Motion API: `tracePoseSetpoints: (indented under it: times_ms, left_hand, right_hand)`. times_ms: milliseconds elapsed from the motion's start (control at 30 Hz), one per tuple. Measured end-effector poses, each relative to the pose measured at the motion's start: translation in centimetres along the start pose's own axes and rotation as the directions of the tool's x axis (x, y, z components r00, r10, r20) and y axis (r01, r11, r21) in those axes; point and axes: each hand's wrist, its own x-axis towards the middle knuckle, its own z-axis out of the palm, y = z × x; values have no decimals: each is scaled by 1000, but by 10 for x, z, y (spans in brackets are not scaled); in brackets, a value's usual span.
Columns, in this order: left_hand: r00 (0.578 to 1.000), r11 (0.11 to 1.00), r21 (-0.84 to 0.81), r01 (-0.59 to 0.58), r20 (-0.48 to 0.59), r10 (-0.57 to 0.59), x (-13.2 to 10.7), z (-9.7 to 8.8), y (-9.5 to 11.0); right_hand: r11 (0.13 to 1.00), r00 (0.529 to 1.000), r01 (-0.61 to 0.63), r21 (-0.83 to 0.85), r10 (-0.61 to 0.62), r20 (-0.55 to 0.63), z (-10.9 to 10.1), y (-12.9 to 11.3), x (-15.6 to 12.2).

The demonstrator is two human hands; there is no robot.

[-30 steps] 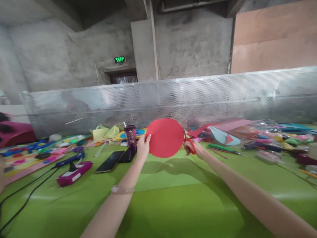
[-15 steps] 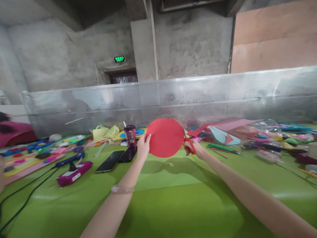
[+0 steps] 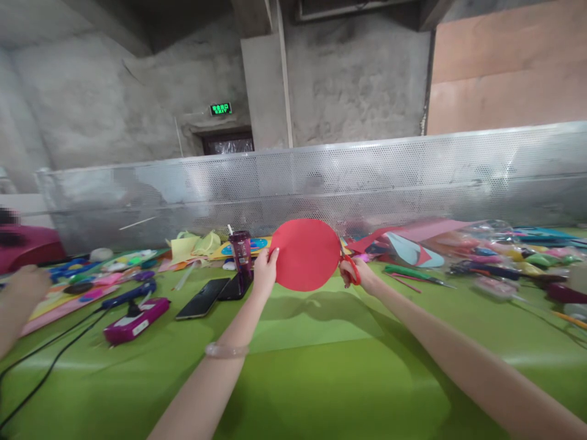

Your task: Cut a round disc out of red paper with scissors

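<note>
A red paper disc (image 3: 306, 255) is held up above the green table, its left edge pinched by my left hand (image 3: 266, 266). My right hand (image 3: 359, 272) is closed round the handles of a pair of scissors with red grips (image 3: 352, 271). The dark blades point up and touch or nearly touch the disc's right edge; whether they are apart is hard to see. Beneath the disc, a light green sheet of paper (image 3: 316, 327) lies on the table.
Left of me are a phone (image 3: 204, 298), a purple power strip (image 3: 137, 320) with black cables and a dark cup (image 3: 241, 252). Green-handled scissors (image 3: 415, 274) lie to the right. A perforated metal panel (image 3: 367, 183) stands behind. Another person's hand (image 3: 28, 290) reaches in at far left.
The other person's hand has come in over the craft pieces at the far left. My hands, the red disc and the scissors look almost unchanged.
</note>
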Motion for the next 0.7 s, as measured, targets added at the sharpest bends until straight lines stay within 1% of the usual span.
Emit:
tracePoseSetpoints:
  times_ms: [100, 333, 533, 700]
  left_hand:
    - [1000, 1000, -17, 7, 12, -7, 0, 0, 1]
    - [1000, 1000, 14, 0, 1, 0, 0, 0, 3]
    - [1000, 999, 36, -19, -13, 20, 1, 0, -1]
    - [1000, 999, 22, -27, -1, 27, 2, 0, -3]
  right_hand:
    - [1000, 1000, 16, -12, -16, 0, 0, -2, -2]
    - [1000, 1000, -16, 11, 16, -21, 1, -1, -1]
    - [1000, 1000, 5, 18, -5, -10, 1, -1, 0]
    - [1000, 1000, 1, 6, -1, -26, 1, 0, 0]
